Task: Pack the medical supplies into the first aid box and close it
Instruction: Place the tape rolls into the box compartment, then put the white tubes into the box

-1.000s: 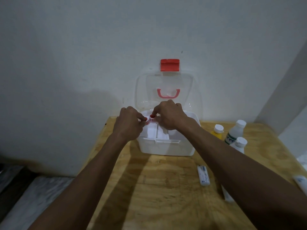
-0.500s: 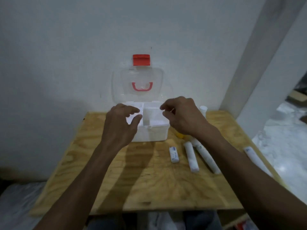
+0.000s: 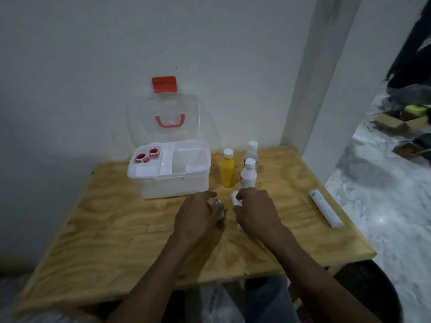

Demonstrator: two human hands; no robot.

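Both hands have dropped from the first aid box (image 3: 171,173) to the desk (image 3: 130,229), the left hand (image 3: 198,214) and right hand (image 3: 255,212) each curling fingers round a white roll, ready to lift.

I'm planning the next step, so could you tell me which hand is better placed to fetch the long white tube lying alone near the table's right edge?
Right. The right hand is nearer the long white tube.
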